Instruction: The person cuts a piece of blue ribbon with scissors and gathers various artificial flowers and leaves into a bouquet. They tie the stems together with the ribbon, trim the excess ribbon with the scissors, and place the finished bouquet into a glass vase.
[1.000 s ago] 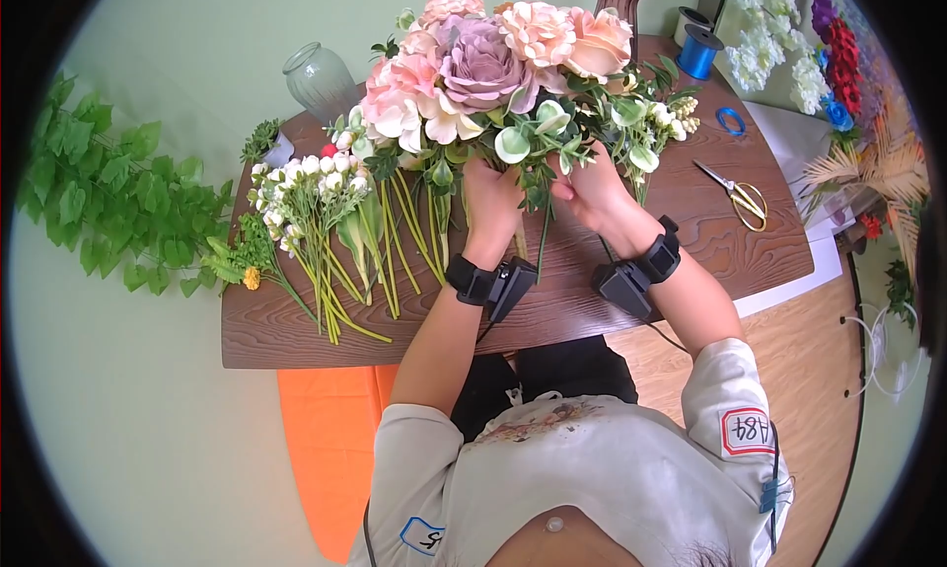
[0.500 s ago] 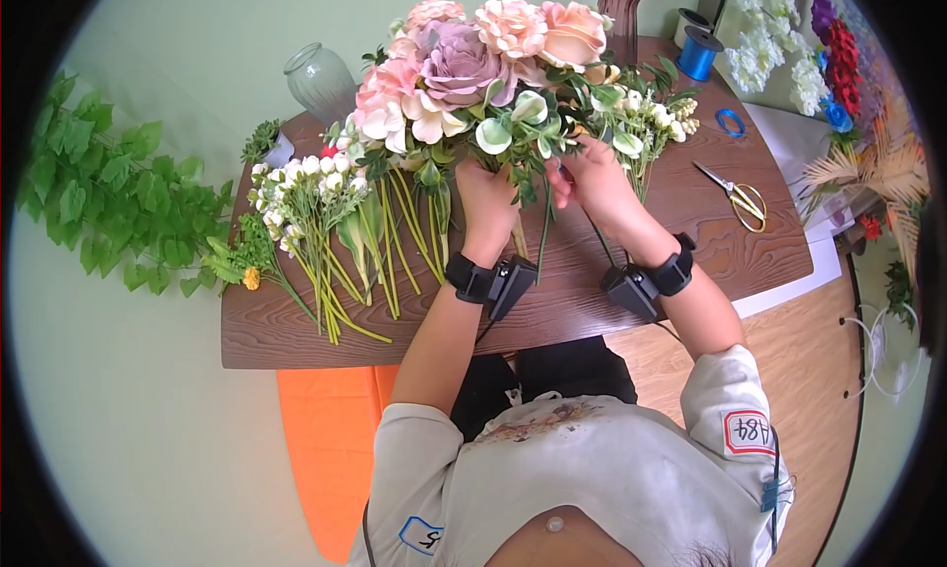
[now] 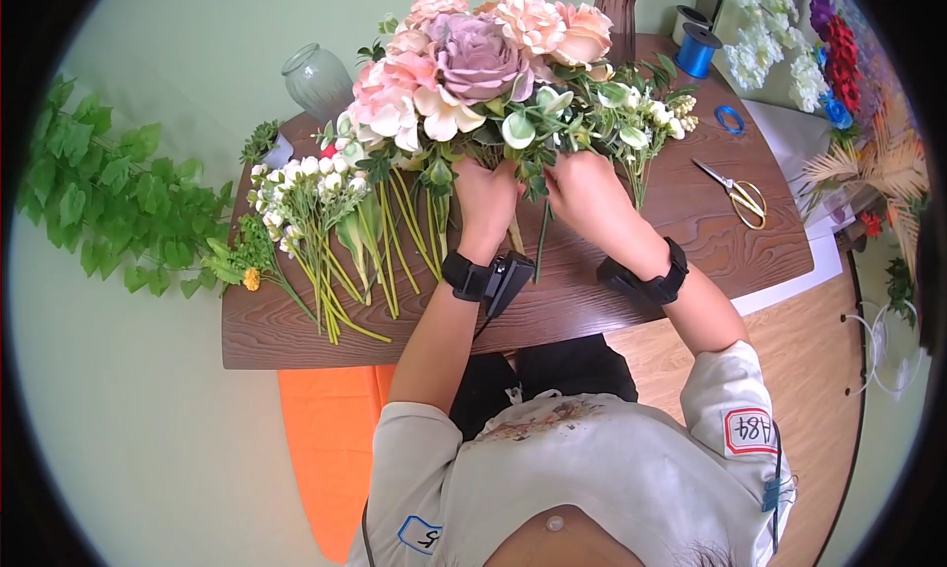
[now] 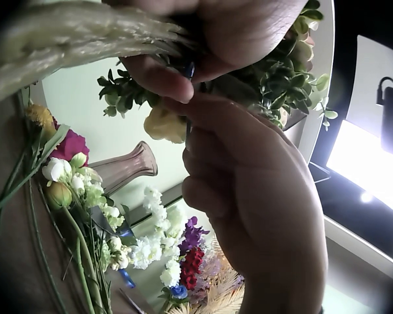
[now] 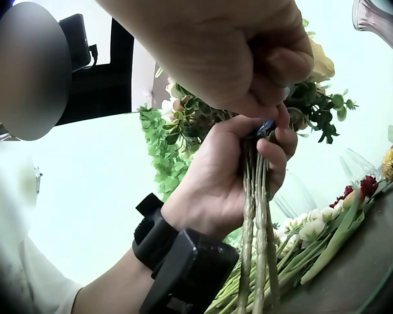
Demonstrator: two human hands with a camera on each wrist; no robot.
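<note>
My left hand (image 3: 483,202) grips the stems (image 5: 261,216) of a bouquet just under its heads. A large mauve rose (image 3: 478,59), peach and pink blooms (image 3: 533,24) and green leaves make up the top. Close against the left hand, my right hand (image 3: 590,194) curls its fingers at the binding point. There it pinches a narrow strip of blue ribbon (image 5: 266,125) at the top of the stems, seen in both wrist views. The leaves partly cover the fingertips in the head view.
White flowers with green stems (image 3: 335,261) lie at the table's left. White-berried sprigs (image 3: 651,128) lie right of the bouquet. Gold-handled scissors (image 3: 740,197), a blue ribbon loop (image 3: 730,120) and a blue spool (image 3: 697,52) are at the right. Glass vases (image 3: 318,83) stand behind.
My right hand, its fingers loosely apart half a second ago, has turned and closed in beside the left hand. The bouquet swayed left, then back slightly right. My left hand keeps its grip.
</note>
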